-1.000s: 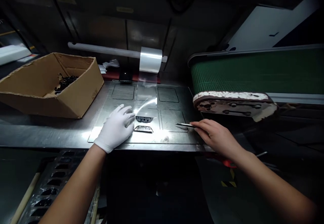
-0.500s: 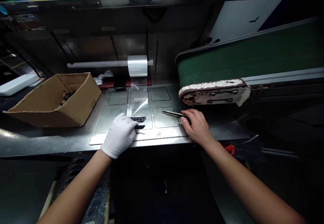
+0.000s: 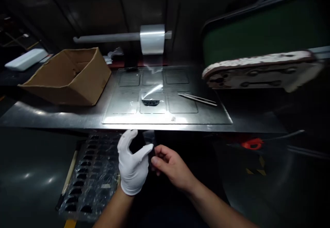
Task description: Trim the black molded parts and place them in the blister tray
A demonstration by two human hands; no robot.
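Observation:
My left hand [image 3: 134, 164], in a white glove, is in front of the bench edge with thumb and fingers spread apart. Beside it my bare right hand [image 3: 170, 164] pinches a dark piece with clear film [image 3: 149, 138], hard to make out against the black background. On the clear marked sheet [image 3: 123, 118] lies a small black part [image 3: 151, 102], at the end of the film hanging from a roll [image 3: 152, 40]. Tweezers [image 3: 198, 99] rest on the sheet, right of that part.
An open cardboard box [image 3: 85, 87] stands at the left. A green conveyor [image 3: 257, 32] juts in at the right. Below the bench are a plastic tray of dark parts [image 3: 96, 176] at the left and an orange-handled tool [image 3: 252, 143] at the right.
Both hands have moved off the sheet to below the bench edge. The tweezers, earlier in my right hand, now lie on the sheet. The view has tilted downward.

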